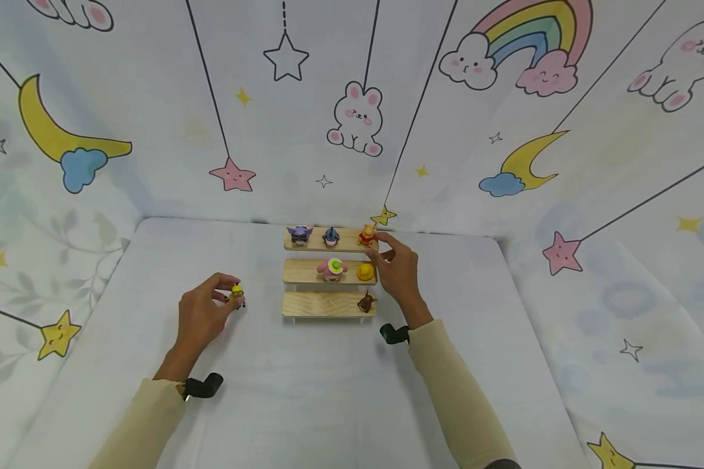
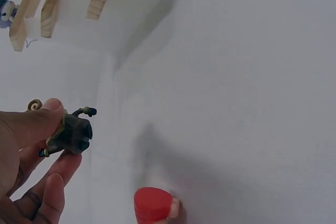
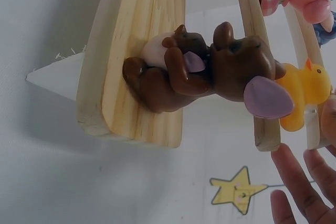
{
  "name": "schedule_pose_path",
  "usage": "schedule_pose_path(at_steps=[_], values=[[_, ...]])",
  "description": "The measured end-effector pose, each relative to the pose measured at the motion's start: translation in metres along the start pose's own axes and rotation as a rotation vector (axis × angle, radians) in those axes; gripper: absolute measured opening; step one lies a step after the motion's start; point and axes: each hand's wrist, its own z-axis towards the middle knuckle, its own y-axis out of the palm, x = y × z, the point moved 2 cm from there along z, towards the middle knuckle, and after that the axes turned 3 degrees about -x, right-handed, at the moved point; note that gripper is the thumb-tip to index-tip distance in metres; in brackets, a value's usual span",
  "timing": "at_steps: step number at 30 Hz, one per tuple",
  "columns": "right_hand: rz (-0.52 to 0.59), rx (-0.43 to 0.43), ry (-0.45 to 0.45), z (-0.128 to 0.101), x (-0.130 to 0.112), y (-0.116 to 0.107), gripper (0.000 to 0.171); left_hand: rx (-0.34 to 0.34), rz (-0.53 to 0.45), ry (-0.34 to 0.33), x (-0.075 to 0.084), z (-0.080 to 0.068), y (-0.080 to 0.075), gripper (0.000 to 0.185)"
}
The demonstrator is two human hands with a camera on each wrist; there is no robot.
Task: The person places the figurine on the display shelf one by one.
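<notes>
My left hand (image 1: 202, 312) pinches a small yellow minion figurine (image 1: 237, 293) between thumb and fingertips, above the cloth left of a three-tier wooden display stand (image 1: 319, 304). In the left wrist view its dark lower body (image 2: 73, 136) points away from the palm. At the top tier's right end, my right hand (image 1: 399, 270) holds a Winnie the Pooh figurine (image 1: 366, 235) with thumb and index finger. The right wrist view shows some fingers (image 3: 296, 182) at the edge, with Pooh out of sight. A brown kangaroo-like figurine (image 3: 210, 72) stands at the bottom tier's right end.
A purple figurine (image 1: 300, 234) and a blue one (image 1: 331, 236) share the top tier. The middle tier holds a pink figurine (image 1: 332, 268) and a yellow duck (image 1: 365, 271). A red object (image 2: 152, 203) lies low in the left wrist view. White cloth (image 1: 305, 391) covers the table.
</notes>
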Motion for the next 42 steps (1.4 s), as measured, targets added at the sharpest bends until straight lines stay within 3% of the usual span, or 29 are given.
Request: schedule_pose_path(at_steps=[6,18,42], values=[[-0.001,0.008,-0.006,0.0,0.0,0.0,0.043,0.036,-0.017,0.06,0.013,0.005,0.0,0.039],[-0.012,0.003,-0.002,-0.001,0.0,0.0,0.043,0.065,-0.084,0.106,0.046,0.013,-0.002,0.037],[-0.01,-0.003,0.018,-0.001,-0.002,-0.001,0.043,0.046,-0.205,0.221,0.1,0.038,0.021,0.039]])
